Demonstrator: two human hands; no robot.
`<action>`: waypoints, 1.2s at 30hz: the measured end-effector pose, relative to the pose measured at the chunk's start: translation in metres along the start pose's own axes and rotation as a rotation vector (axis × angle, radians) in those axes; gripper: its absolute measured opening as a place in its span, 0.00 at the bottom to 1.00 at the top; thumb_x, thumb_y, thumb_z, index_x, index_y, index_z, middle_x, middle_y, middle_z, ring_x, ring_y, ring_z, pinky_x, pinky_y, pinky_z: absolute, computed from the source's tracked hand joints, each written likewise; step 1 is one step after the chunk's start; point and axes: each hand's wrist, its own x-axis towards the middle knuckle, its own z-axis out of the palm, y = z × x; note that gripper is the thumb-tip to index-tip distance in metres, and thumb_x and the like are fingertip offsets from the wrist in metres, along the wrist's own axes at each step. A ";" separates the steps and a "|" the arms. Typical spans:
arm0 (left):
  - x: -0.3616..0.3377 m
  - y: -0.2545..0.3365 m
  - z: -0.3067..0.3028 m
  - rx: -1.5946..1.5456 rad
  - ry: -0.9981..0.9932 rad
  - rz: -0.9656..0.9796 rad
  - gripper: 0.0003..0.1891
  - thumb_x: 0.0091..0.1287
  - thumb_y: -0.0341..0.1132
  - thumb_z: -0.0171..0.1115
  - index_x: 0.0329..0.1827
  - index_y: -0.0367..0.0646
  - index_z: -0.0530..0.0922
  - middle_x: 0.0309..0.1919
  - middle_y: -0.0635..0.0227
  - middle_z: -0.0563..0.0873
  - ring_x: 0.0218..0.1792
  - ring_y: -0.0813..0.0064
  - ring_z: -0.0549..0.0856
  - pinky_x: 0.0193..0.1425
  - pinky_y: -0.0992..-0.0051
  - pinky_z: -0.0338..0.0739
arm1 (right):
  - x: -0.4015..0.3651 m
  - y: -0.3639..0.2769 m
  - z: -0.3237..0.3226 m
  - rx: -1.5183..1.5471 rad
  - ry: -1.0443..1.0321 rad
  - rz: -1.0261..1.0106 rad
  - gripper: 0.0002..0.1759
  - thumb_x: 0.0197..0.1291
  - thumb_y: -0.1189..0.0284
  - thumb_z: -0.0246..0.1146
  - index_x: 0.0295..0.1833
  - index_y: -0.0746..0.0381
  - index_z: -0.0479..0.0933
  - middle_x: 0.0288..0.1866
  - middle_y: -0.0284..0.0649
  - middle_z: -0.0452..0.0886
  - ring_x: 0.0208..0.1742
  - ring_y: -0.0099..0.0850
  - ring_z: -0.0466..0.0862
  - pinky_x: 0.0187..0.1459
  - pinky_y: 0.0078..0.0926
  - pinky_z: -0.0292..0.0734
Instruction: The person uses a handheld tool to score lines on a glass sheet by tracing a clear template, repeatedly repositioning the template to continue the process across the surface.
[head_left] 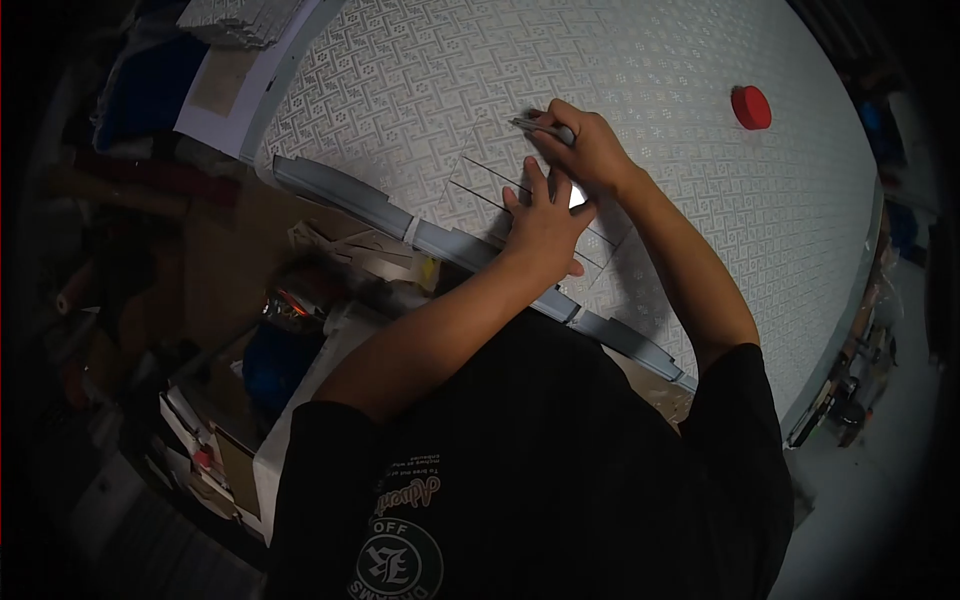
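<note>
My left hand [545, 225] lies with fingers spread on a flat rectangular piece [484, 189] crossed by dark straight lines. This piece rests near the front edge of a table covered in a pale, silvery patterned sheet [400, 95]. Just beyond, my right hand [590, 150] is closed around a slim, dark pen-like tool [562, 132]. The tool's tip points left, close over the patterned surface. A small bright white patch shows between the two hands. Part of the rectangular piece is hidden under my left hand.
A round red lid-like object [751, 107] sits on the table at the right. Grey edging strips [335, 189] run along the near edge. Stacked patterned pieces [235, 20] stand at the upper left. Below the table at left is dark clutter, including a blue item [278, 362].
</note>
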 end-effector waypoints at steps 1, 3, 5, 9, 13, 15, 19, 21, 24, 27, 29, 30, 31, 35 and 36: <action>0.000 0.000 -0.002 0.014 -0.015 0.007 0.50 0.55 0.61 0.81 0.83 0.68 0.68 0.84 0.37 0.50 0.82 0.21 0.49 0.72 0.22 0.66 | 0.000 0.004 0.004 -0.005 -0.010 -0.005 0.10 0.70 0.71 0.70 0.48 0.63 0.76 0.52 0.46 0.91 0.59 0.41 0.91 0.56 0.35 0.83; -0.001 -0.001 -0.003 0.022 -0.026 0.013 0.50 0.55 0.61 0.81 0.83 0.67 0.68 0.83 0.37 0.51 0.82 0.21 0.49 0.71 0.22 0.66 | -0.002 0.007 0.010 0.024 0.067 -0.019 0.11 0.71 0.70 0.71 0.47 0.62 0.76 0.49 0.44 0.91 0.54 0.36 0.91 0.54 0.34 0.83; 0.000 -0.002 0.001 0.031 -0.003 0.028 0.50 0.55 0.61 0.81 0.82 0.66 0.68 0.83 0.36 0.51 0.81 0.21 0.50 0.71 0.22 0.67 | -0.001 0.007 0.006 0.010 0.060 -0.025 0.12 0.70 0.69 0.71 0.48 0.62 0.77 0.46 0.45 0.91 0.49 0.41 0.90 0.50 0.36 0.83; 0.001 -0.005 0.012 0.007 0.086 0.050 0.53 0.50 0.60 0.84 0.82 0.66 0.68 0.81 0.37 0.56 0.80 0.20 0.50 0.68 0.18 0.68 | 0.008 -0.003 -0.006 -0.017 -0.001 -0.004 0.13 0.68 0.67 0.72 0.48 0.62 0.78 0.44 0.45 0.90 0.43 0.45 0.90 0.46 0.38 0.83; 0.002 -0.004 0.012 0.005 0.077 0.039 0.52 0.50 0.60 0.84 0.81 0.66 0.69 0.81 0.37 0.57 0.80 0.20 0.50 0.68 0.18 0.67 | 0.013 -0.010 -0.011 -0.062 -0.019 -0.091 0.13 0.67 0.67 0.72 0.48 0.62 0.78 0.43 0.46 0.90 0.42 0.45 0.90 0.45 0.38 0.83; 0.002 -0.004 0.011 0.008 0.066 0.035 0.52 0.50 0.60 0.84 0.81 0.66 0.69 0.81 0.38 0.57 0.80 0.20 0.50 0.68 0.18 0.67 | 0.015 -0.014 -0.013 -0.128 -0.074 -0.052 0.12 0.65 0.72 0.72 0.47 0.63 0.77 0.43 0.42 0.89 0.43 0.38 0.88 0.48 0.35 0.82; 0.003 -0.003 0.009 0.030 0.048 0.036 0.52 0.50 0.60 0.83 0.81 0.66 0.70 0.81 0.39 0.56 0.80 0.20 0.50 0.68 0.19 0.68 | 0.023 -0.014 -0.015 -0.200 -0.134 -0.054 0.12 0.64 0.72 0.73 0.47 0.63 0.76 0.45 0.44 0.90 0.46 0.45 0.90 0.49 0.37 0.83; 0.003 -0.003 0.010 0.032 0.033 0.033 0.52 0.50 0.61 0.83 0.81 0.66 0.70 0.82 0.40 0.56 0.80 0.21 0.50 0.68 0.19 0.68 | 0.026 -0.010 -0.011 -0.237 -0.100 -0.136 0.14 0.62 0.68 0.73 0.48 0.62 0.78 0.43 0.45 0.90 0.42 0.48 0.89 0.44 0.40 0.83; 0.002 -0.003 0.007 0.033 0.022 0.041 0.52 0.51 0.61 0.83 0.81 0.67 0.69 0.81 0.40 0.56 0.80 0.21 0.50 0.67 0.19 0.68 | 0.029 -0.008 0.000 -0.169 -0.038 -0.182 0.13 0.64 0.69 0.72 0.48 0.62 0.78 0.44 0.46 0.90 0.44 0.50 0.90 0.45 0.41 0.83; 0.000 -0.003 0.008 0.050 0.055 0.041 0.48 0.54 0.62 0.81 0.80 0.65 0.71 0.82 0.38 0.55 0.80 0.22 0.53 0.69 0.24 0.71 | 0.035 -0.008 0.017 -0.043 0.025 -0.202 0.12 0.66 0.70 0.72 0.49 0.62 0.77 0.46 0.46 0.91 0.47 0.51 0.90 0.47 0.41 0.84; 0.003 -0.003 0.013 -0.002 0.057 0.037 0.52 0.52 0.60 0.83 0.83 0.68 0.68 0.81 0.40 0.55 0.80 0.23 0.51 0.69 0.19 0.66 | 0.035 -0.011 0.022 -0.044 0.019 -0.153 0.12 0.68 0.72 0.71 0.48 0.63 0.75 0.49 0.45 0.91 0.50 0.47 0.90 0.51 0.39 0.84; 0.003 -0.002 0.012 0.003 0.058 0.034 0.52 0.52 0.60 0.83 0.83 0.68 0.68 0.81 0.40 0.55 0.80 0.23 0.51 0.69 0.19 0.66 | 0.034 -0.012 0.024 -0.047 0.010 -0.099 0.11 0.70 0.74 0.71 0.47 0.63 0.74 0.52 0.44 0.91 0.54 0.44 0.91 0.54 0.37 0.84; 0.002 -0.002 0.010 -0.001 0.040 0.034 0.52 0.52 0.60 0.83 0.83 0.68 0.68 0.81 0.41 0.55 0.80 0.24 0.51 0.70 0.19 0.65 | 0.033 -0.012 0.026 -0.045 0.012 -0.105 0.11 0.70 0.74 0.71 0.47 0.63 0.74 0.52 0.44 0.91 0.54 0.44 0.91 0.54 0.37 0.84; -0.002 -0.002 0.002 0.022 -0.009 0.038 0.50 0.54 0.62 0.81 0.81 0.64 0.70 0.81 0.41 0.56 0.81 0.23 0.52 0.71 0.23 0.68 | 0.032 -0.002 0.038 -0.024 0.087 -0.121 0.12 0.69 0.71 0.71 0.49 0.62 0.76 0.49 0.44 0.91 0.50 0.46 0.90 0.50 0.38 0.84; -0.002 -0.002 0.003 0.029 -0.010 0.033 0.50 0.54 0.62 0.81 0.81 0.64 0.70 0.81 0.41 0.56 0.81 0.23 0.52 0.71 0.23 0.68 | 0.032 -0.002 0.039 -0.018 0.119 -0.152 0.12 0.68 0.70 0.72 0.50 0.62 0.77 0.47 0.45 0.91 0.48 0.50 0.90 0.48 0.40 0.84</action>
